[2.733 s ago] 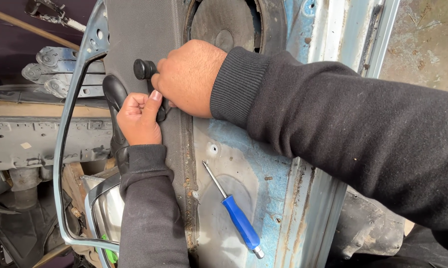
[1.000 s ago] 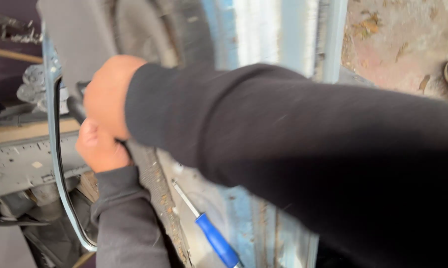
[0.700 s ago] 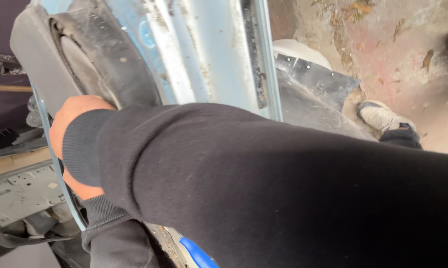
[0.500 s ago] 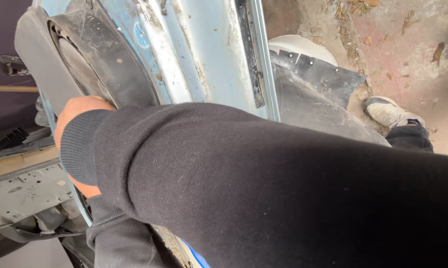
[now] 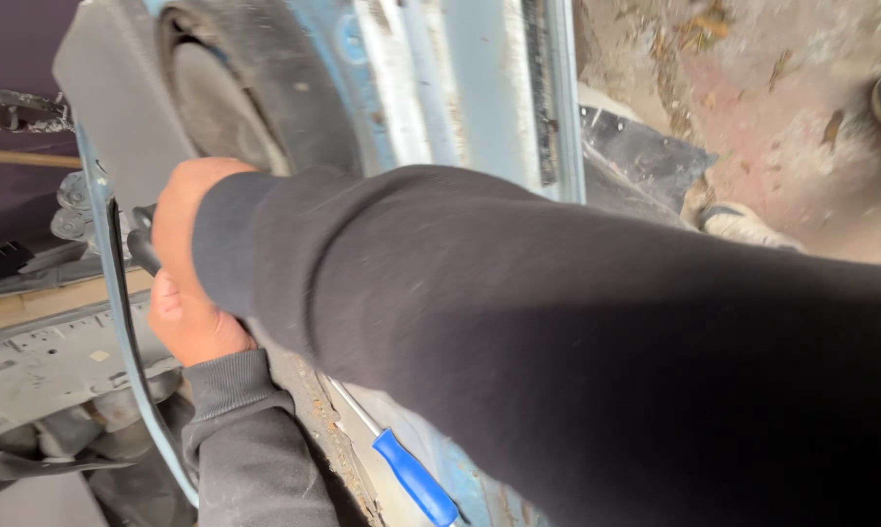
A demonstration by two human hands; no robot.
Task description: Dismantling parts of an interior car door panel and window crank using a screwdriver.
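both hands work at the edge of a stripped light-blue door shell [image 5: 480, 88], paint flaked, rust along the lower seam. right hand [image 5: 182, 215] is closed round a black handle [image 5: 140, 244] at the door edge; left hand [image 5: 192, 322] sits just below, touching it, fingers curled, but what its grip holds is hidden, cannot tell. blue-handled screwdriver [image 5: 411, 478] lies loose on the tilted panel, nr the left sleeve. risks, as judged: handle could slip or free suddenly w/ both hands stacked, knuckles into the thin metal frame edge [image 5: 119, 322]; sleeve may nudge the screwdriver off the panel; rusted seam could cut skin; no gloves seen.
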